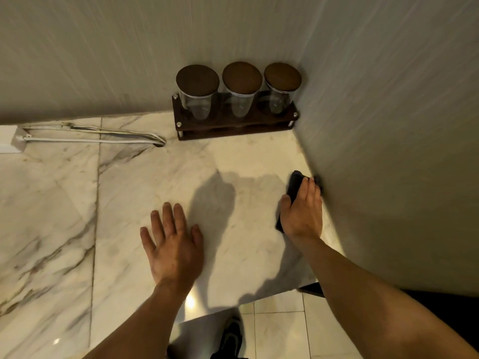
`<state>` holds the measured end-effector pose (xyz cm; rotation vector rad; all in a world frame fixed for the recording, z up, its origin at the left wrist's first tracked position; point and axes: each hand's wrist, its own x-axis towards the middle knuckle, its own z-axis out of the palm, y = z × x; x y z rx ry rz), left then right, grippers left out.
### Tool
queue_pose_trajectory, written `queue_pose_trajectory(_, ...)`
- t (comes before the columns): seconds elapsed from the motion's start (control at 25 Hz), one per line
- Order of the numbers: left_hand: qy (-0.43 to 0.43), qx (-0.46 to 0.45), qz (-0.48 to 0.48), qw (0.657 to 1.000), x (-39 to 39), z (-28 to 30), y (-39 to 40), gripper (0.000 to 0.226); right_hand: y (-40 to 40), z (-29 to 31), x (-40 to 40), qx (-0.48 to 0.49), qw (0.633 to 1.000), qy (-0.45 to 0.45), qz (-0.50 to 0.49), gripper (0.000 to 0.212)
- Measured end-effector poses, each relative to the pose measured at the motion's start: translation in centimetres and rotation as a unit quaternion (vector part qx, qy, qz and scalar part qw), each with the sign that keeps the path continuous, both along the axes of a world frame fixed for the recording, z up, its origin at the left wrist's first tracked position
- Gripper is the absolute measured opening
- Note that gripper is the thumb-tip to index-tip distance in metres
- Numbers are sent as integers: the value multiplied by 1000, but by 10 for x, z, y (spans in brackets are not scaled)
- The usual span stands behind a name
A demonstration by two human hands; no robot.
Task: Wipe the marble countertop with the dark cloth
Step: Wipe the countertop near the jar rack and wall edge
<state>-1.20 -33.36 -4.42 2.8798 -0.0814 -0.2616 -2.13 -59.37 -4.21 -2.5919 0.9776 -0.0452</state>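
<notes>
While the right hand (303,213) presses flat on the dark cloth (295,189), fingers straight and not curled around it, the cloth lies on the marble countertop (129,203) touching the side wall (388,151). Left of this hand, well apart, the left hand (172,246) rests open and empty on the marble. Beyond the cloth, in the corner, three jars (241,92) stand in a wooden rack (233,125).

Grey-veined white countertop (129,203), black cloth (295,186)
</notes>
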Motion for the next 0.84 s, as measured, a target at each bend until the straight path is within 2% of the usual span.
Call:
queue_pose_trajectory(0.32, -16, -25, -3, 1000, 1, -2, 2, 64, 21, -2, -67, 3, 998, -34, -55, 64)
queue_pose_trajectory(0.44, -21, -45, -5, 999, 1, -1, 5, 63, 32, -4, -90, 4, 993, -50, -107, 62)
queue_pose_trajectory(0.6, 8, -110, -8, 994, 9, 1, 14, 63, 44, -7, -108, 23, 983, -77, -164, 63)
queue_pose_trajectory(0.84, -17, -193, -16, 981, -12, 16, 46, 60, 61, -6, -140, 57, 969, -115, -211, 61)
